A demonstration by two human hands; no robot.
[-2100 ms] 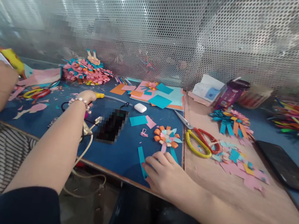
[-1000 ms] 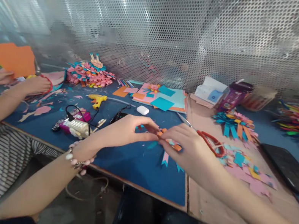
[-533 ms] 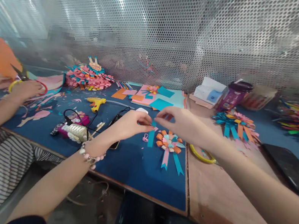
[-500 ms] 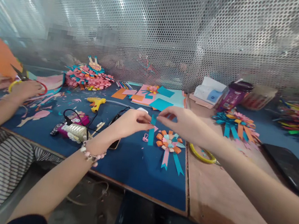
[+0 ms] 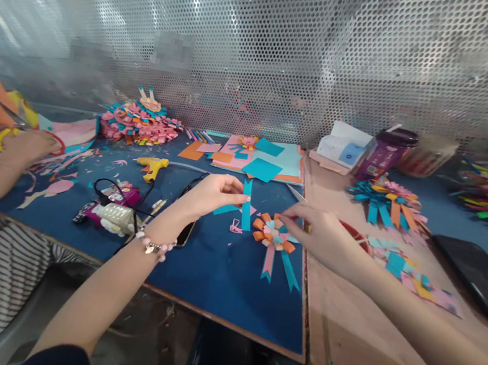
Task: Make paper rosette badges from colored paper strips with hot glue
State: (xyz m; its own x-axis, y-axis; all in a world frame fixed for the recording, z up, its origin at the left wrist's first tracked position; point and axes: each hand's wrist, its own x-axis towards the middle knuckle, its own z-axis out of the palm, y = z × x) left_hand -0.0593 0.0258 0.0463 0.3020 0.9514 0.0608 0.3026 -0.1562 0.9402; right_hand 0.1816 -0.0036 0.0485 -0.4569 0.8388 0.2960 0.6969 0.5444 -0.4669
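Note:
My left hand [image 5: 218,195] is closed on a blue paper strip [image 5: 246,211] with a notched top end, pinched between thumb and fingers. My right hand [image 5: 322,234] is closed on a pair of scissors [image 5: 295,193]; the blade points up and left beyond the fingers, and part of the handle loop shows behind the hand. Just below and left of the right fingertips lies a paper rosette [image 5: 273,233] with orange, pink and blue loops and two tails. Another blue paper piece [image 5: 226,209] lies under my left hand. A small pink clip-like piece [image 5: 236,226] is beside the strip.
A yellow glue gun [image 5: 151,167], a power strip [image 5: 117,217] with cables and a phone [image 5: 186,234] lie to the left. Coloured paper sheets [image 5: 295,160] are at the back. Paper scraps [image 5: 416,279] lie right. At far left, a co-worker's hands [image 5: 28,147] cut orange paper.
My right hand has moved right and down from the strip and taken up the scissors from the table. The blue strip is now lifted and tilted in my left hand.

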